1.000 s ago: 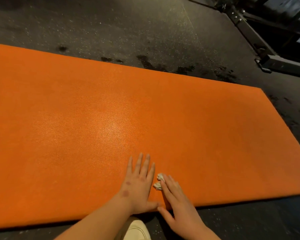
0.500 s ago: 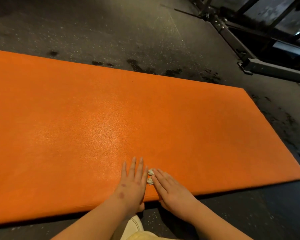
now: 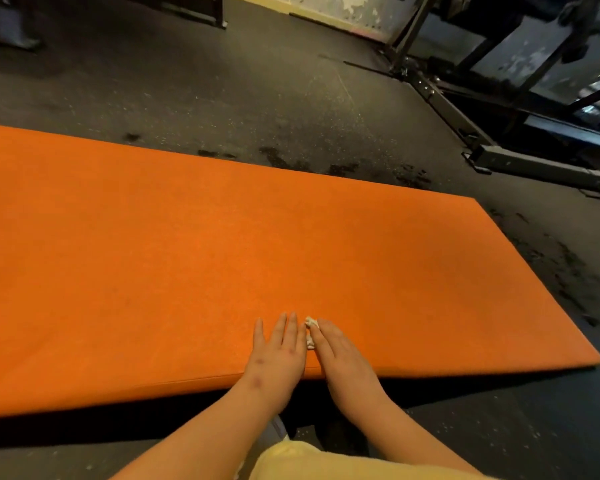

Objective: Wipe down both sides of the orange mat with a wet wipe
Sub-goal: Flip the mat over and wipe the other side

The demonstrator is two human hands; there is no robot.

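Note:
A large orange mat (image 3: 222, 258) lies flat on the dark floor and fills the middle of the head view. My left hand (image 3: 276, 348) rests flat on the mat's near edge with straight fingers. Right beside it, my right hand (image 3: 340, 351) presses a small crumpled white wet wipe (image 3: 310, 329) onto the mat with straight fingers. Only a bit of the wipe shows past the fingertips and between the two hands.
Dark speckled rubber floor (image 3: 222, 81) surrounds the mat, with wet dark patches (image 3: 347, 168) along its far and right edges. A black metal gym frame (image 3: 520, 157) stands at the back right. My yellow-clad knee (image 3: 326, 462) and a white shoe (image 3: 274, 431) sit just below the mat's near edge.
The view has tilted up and shifted, so more of the floor and the frame shows. Both hands stay side by side near the mat's front edge with the wipe under the right one.

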